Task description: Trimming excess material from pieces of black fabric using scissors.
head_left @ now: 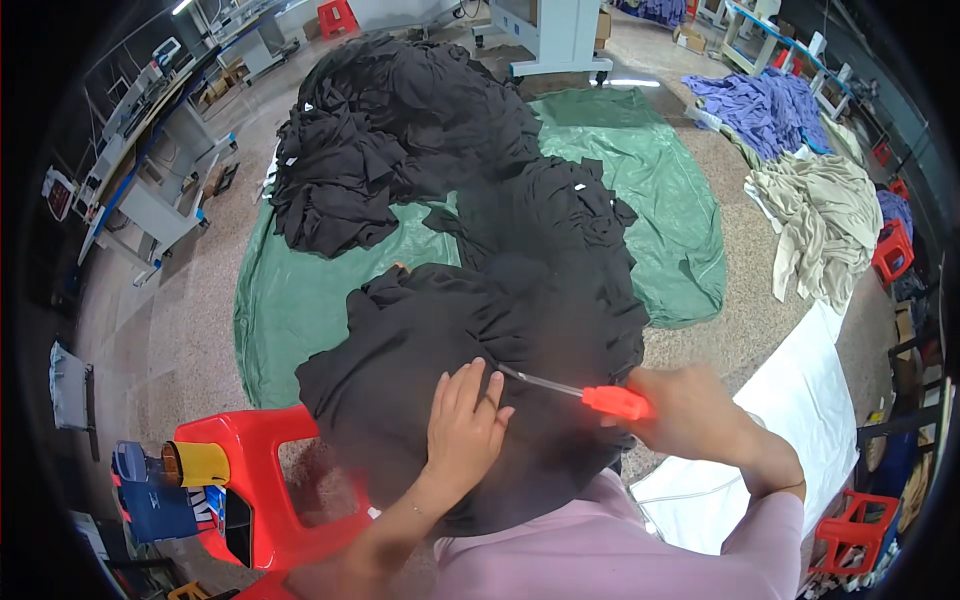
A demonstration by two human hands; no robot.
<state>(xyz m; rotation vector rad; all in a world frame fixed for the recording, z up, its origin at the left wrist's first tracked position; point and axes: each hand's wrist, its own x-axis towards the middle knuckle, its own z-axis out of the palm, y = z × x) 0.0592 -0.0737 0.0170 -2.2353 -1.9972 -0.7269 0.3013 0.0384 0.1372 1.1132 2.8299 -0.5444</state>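
Floorside: screwdriver (585, 392) tip seemingly at fingers (478, 385).

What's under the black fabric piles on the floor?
A green tarp lies spread under the black fabric piles, on a speckled floor. The tarp's middle is covered, so nothing there can be seen. The nearest black fabric hides the person's lap.

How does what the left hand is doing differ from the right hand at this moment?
The left hand lies flat with fingers spread on the black fabric in the lap; the right hand is closed around the red-handled tool. The left hand holds nothing, only pressing the cloth; the right hand points the tool's thin metal tip toward the left hand's fingers. Both are bare and work over the same black fabric.
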